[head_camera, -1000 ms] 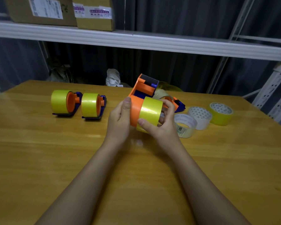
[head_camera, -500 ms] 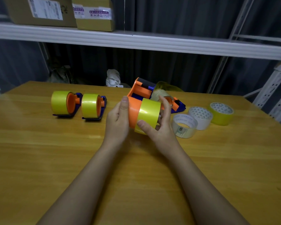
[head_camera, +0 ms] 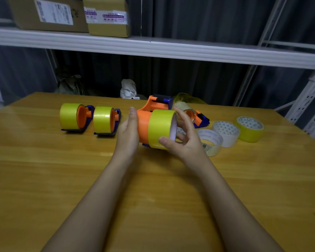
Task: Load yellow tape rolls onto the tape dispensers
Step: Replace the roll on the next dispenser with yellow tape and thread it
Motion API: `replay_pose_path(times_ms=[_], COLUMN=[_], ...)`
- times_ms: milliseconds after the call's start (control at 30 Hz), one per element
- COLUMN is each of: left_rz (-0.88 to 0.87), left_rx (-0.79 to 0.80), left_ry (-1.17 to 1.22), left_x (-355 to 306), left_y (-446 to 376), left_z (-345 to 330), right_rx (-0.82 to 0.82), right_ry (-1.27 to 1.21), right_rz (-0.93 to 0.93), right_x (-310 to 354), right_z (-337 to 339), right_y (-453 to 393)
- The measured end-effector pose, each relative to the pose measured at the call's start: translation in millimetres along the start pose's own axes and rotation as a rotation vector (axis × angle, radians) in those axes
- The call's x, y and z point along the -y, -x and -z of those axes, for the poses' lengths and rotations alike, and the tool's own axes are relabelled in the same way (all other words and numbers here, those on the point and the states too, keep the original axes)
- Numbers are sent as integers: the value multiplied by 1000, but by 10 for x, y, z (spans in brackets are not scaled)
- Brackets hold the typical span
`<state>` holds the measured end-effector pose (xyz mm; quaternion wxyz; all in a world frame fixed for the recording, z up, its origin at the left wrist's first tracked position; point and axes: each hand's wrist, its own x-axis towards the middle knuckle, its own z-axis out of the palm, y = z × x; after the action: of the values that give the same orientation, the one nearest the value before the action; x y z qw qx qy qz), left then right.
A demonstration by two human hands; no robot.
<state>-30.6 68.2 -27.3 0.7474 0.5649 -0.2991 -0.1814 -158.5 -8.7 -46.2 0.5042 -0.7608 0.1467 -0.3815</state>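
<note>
Left hand (head_camera: 128,132) flat against the orange tape dispenser (head_camera: 149,115); right hand (head_camera: 183,138) grasping its yellow tape roll (head_camera: 160,128) at 3 o'clock.

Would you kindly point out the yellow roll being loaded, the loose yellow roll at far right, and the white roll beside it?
yellow roll being loaded (head_camera: 159,127), head view, its outer yellow band.
loose yellow roll (head_camera: 250,132), head view, its yellow side wall.
white roll (head_camera: 226,136), head view, its white side wall.
</note>
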Motion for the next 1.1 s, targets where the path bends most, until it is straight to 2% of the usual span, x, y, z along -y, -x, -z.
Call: replay_pose_path(times_ms=[133, 300, 400, 667, 933, 1100], left_rz=[37, -96, -108, 103, 194, 227], left_rx=[13, 57, 54, -51, -89, -106], left_ry=[70, 28, 26, 231, 213, 233], left_x=[37, 67, 111, 91, 98, 96], left_y=[-70, -61, -68, -108, -88, -82], left_z=[33, 65, 72, 60, 3, -10], right_rx=[-86, -151, -153, -99, -178, -148], right_ry=[14, 186, 225, 261, 446, 436], right_rz=[13, 70, 84, 58, 149, 140], right_x=[-18, -3, -6, 27, 80, 84], right_z=[-54, -84, -72, -88, -99, -108], right_y=[30, 34, 36, 32, 58, 58])
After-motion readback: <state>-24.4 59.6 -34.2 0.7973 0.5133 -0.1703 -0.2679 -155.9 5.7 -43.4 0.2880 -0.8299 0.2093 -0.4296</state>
